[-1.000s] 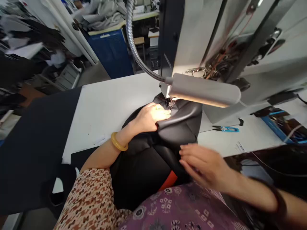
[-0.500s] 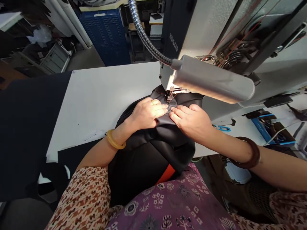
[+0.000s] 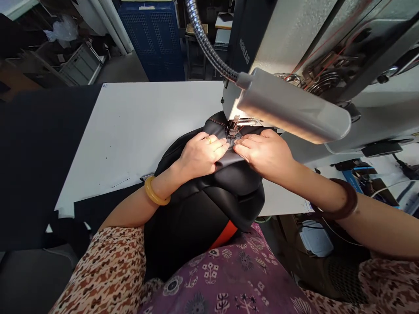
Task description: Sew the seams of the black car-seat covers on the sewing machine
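Observation:
A black leather-like cover (image 3: 186, 213) with an orange-red patch (image 3: 225, 234) drapes from the sewing machine bed down to my lap. Its upper part lies bunched under the presser foot (image 3: 233, 130). Left of the foot, my left hand (image 3: 203, 155) is closed on the material, fingers together and thumb tucked low. My right hand (image 3: 266, 151) grips the cover just to the right, its bent fingertips close to the foot. A small gap separates the two hands' fingertips. The material under both palms is hidden.
A lamp (image 3: 294, 107) on a flexible metal neck (image 3: 209, 48) hangs over the needle area, before the machine head (image 3: 284, 35). Dark fabric (image 3: 42, 165) covers the left of the white table (image 3: 140, 113). A blue tool box (image 3: 355, 181) stands at right, a blue crate (image 3: 150, 39) behind.
The view has shifted slightly. My right hand sits a little nearer the presser foot, and its arm now covers where the blue-handled scissors showed. Both hands keep their hold on the cover.

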